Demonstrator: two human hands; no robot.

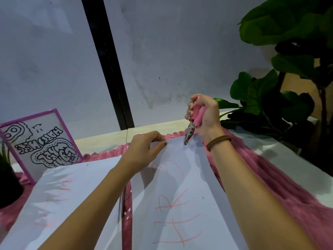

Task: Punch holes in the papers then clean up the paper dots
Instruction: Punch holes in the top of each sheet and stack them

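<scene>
Paper (182,179) bears red scribbles; pink-handled punch (197,117) meets edge.

Hole punch (193,123): plier type with pink handles and a bare metal nose, gripped nearly upright in the right hand (205,114), nose down at the far edge of the right-hand paper (180,186). That sheet is white with pink scribbles, its far edge pinched by the left hand (144,150); the left-hand stack (72,195), white with fainter pink marks, lies just beside it. Paper dots (127,212): small white rounds scattered on the strip of pink cloth (270,177) between the two, a few more by the far edge.
</scene>
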